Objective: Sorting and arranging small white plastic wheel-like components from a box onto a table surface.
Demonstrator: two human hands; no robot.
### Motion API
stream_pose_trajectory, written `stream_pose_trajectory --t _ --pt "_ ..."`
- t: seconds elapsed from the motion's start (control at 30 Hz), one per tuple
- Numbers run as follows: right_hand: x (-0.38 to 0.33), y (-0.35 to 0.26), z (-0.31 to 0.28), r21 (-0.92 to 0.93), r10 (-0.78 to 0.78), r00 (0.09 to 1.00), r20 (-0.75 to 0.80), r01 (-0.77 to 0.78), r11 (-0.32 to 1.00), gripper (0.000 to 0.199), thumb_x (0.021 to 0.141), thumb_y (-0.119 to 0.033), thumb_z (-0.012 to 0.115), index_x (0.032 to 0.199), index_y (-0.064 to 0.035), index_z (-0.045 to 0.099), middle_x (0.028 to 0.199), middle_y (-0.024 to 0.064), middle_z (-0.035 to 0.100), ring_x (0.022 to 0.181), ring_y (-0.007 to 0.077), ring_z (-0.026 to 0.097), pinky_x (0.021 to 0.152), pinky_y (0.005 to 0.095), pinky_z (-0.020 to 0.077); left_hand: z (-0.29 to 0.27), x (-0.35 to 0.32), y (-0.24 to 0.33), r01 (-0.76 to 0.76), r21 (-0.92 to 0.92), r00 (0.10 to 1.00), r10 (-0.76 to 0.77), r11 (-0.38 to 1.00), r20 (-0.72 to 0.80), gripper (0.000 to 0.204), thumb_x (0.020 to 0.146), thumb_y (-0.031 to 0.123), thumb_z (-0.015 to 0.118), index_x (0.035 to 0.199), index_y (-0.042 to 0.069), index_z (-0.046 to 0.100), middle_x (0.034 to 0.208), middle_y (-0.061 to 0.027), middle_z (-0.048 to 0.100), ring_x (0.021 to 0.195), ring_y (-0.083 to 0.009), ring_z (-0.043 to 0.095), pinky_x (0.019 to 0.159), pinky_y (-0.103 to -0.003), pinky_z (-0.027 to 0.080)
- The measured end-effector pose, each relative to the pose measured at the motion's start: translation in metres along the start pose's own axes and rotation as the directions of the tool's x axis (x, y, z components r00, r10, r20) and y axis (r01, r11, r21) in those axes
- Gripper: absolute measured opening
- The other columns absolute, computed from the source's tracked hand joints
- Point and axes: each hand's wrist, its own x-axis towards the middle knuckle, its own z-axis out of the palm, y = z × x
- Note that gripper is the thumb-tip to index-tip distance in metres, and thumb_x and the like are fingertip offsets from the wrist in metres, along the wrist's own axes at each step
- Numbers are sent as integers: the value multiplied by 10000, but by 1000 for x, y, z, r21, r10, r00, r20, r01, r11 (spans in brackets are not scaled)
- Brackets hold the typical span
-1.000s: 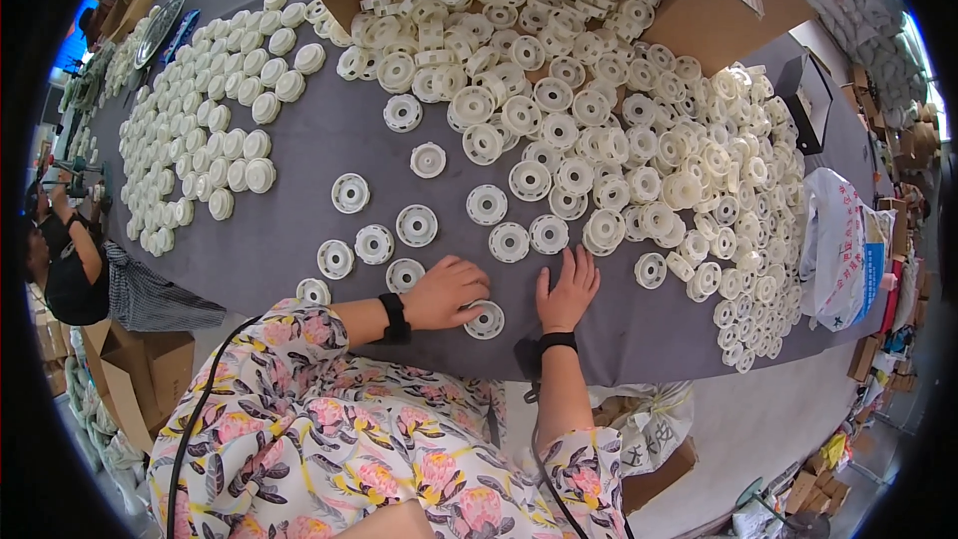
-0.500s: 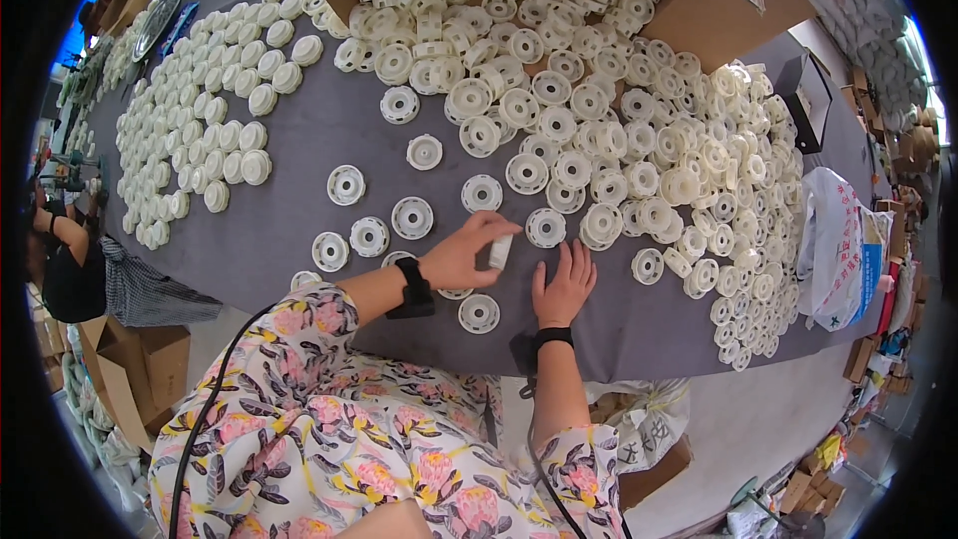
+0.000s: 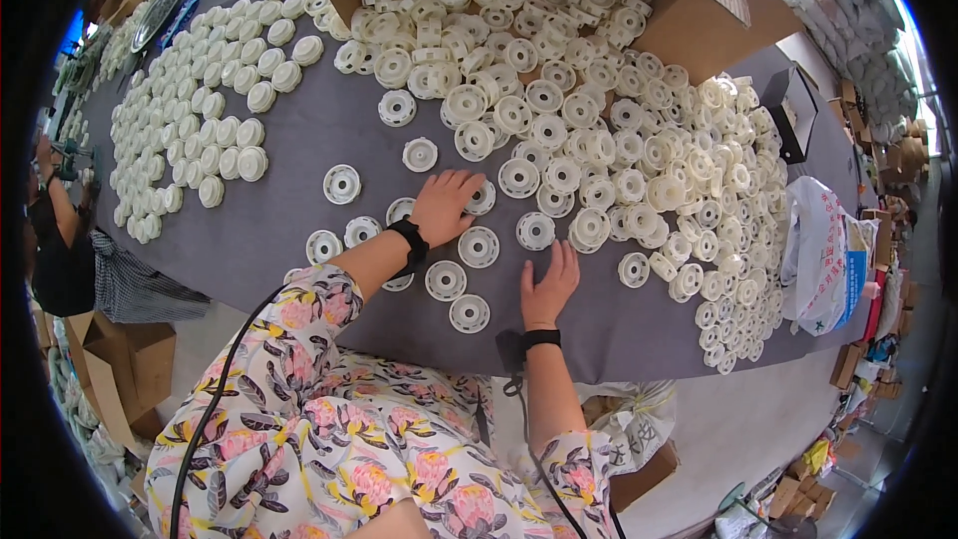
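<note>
My left hand (image 3: 445, 205) lies flat, fingers spread, on the grey table cover (image 3: 299, 130), its fingertips on a white round plastic part (image 3: 483, 198). Other round white parts lie around it: one (image 3: 478, 247) just right of the wrist, one (image 3: 445, 279) below it and one (image 3: 469, 313) nearer me. My right hand (image 3: 550, 284) rests palm down on the cloth, fingers together, just below a loose part (image 3: 536, 231); it holds nothing.
A big heap of white parts (image 3: 619, 140) spills from an open cardboard box (image 3: 689, 25) at the back. Rows of white caps (image 3: 200, 130) fill the left. A plastic bag (image 3: 820, 250) lies right. Another person (image 3: 55, 240) stands left, near boxes (image 3: 110, 359).
My left hand has slid forward and to the right across the cloth onto a part. My right hand has stayed nearly in place, shifting slightly forward.
</note>
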Motion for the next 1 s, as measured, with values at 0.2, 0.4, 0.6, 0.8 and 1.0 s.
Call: stream_pose_trajectory --t 0.2,0.4,0.6,0.8,1.0 --pt "41 -30 3 -138 -125 971 205 155 978 605 724 -193 706 1283 -90 498 1318 139 462 1202 351 432 971 469 394 -5 3 4 -36 87 998 31 996 53 715 640 203 744 1292 110 467 1128 -117 505 1072 -293 490 882 -406 395" --pt "52 -17 -5 -163 -84 975 203 119 979 650 685 -236 739 1274 -88 504 1254 128 488 1144 337 461 926 456 432 -4 -3 8 22 91 993 -33 996 112 711 624 218 764 1271 127 485 1100 -133 496 1064 -310 498 899 -428 410" --pt "47 -7 -16 -80 4 947 322 22 997 644 721 -218 735 1299 -98 479 1199 147 487 1064 285 518 849 387 474 -10 -3 13 26 61 989 -35 998 146 732 636 176 740 1310 151 455 1100 -144 485 1079 -325 494 908 -430 433" --pt "40 -1 -13 781 311 828 467 -551 294 385 825 -70 612 1195 -57 507 1032 131 543 920 179 562 793 288 479 -10 -4 -1 118 -566 990 -56 816 127 708 654 161 690 1307 124 422 1136 -167 456 1055 -340 532 890 -343 467" --pt "16 5 -27 551 286 921 264 -388 739 274 823 -58 517 1087 -15 578 1056 139 588 988 278 542 899 372 421 -24 -21 -14 115 -337 987 -70 934 142 682 641 172 681 1273 92 440 1235 -162 494 1124 -332 499 967 -444 386"
